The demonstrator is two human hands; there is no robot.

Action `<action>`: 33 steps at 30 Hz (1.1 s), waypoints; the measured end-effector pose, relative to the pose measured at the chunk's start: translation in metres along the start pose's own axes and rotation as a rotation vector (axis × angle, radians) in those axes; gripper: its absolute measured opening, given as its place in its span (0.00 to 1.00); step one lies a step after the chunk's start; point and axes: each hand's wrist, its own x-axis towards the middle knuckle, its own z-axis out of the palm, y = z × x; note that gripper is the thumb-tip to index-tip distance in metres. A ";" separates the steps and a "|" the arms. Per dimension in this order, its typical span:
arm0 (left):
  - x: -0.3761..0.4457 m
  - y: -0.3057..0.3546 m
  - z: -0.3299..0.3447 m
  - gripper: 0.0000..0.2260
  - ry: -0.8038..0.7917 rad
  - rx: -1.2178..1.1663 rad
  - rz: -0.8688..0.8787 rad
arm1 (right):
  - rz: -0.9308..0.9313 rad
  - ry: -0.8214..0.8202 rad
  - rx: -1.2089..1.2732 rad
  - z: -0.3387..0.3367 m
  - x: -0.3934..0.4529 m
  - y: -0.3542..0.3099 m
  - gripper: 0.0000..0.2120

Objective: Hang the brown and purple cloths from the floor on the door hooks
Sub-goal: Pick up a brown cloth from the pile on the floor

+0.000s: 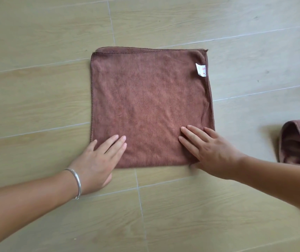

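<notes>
Both hands lie flat with fingers straight and grasping nothing, the left hand (98, 159) on the near left corner and the right hand (205, 150) on the near right corner of the brown cloth (149, 106), spread folded on the wooden floor (36, 88), its white tag (201, 70) at the far right

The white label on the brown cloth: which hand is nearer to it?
Right. The right hand lies flat on the brown cloth's near right corner, directly below the white label. The left hand presses the near left corner, farther away.
</notes>
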 end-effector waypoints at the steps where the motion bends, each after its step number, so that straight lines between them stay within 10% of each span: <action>1: 0.002 0.001 -0.002 0.32 0.005 0.032 -0.005 | 0.010 -0.005 -0.014 -0.002 0.001 -0.002 0.35; 11: 0.022 0.001 -0.005 0.25 0.227 0.031 -0.065 | 0.158 -0.071 -0.219 -0.009 0.019 -0.028 0.27; 18: 0.025 0.003 -0.041 0.22 -0.016 -0.112 -0.279 | 0.384 -0.107 0.145 -0.046 0.014 -0.026 0.19; 33: -0.098 -0.053 -0.242 0.12 0.262 -0.412 -0.350 | 0.441 0.076 0.300 -0.273 -0.067 0.020 0.10</action>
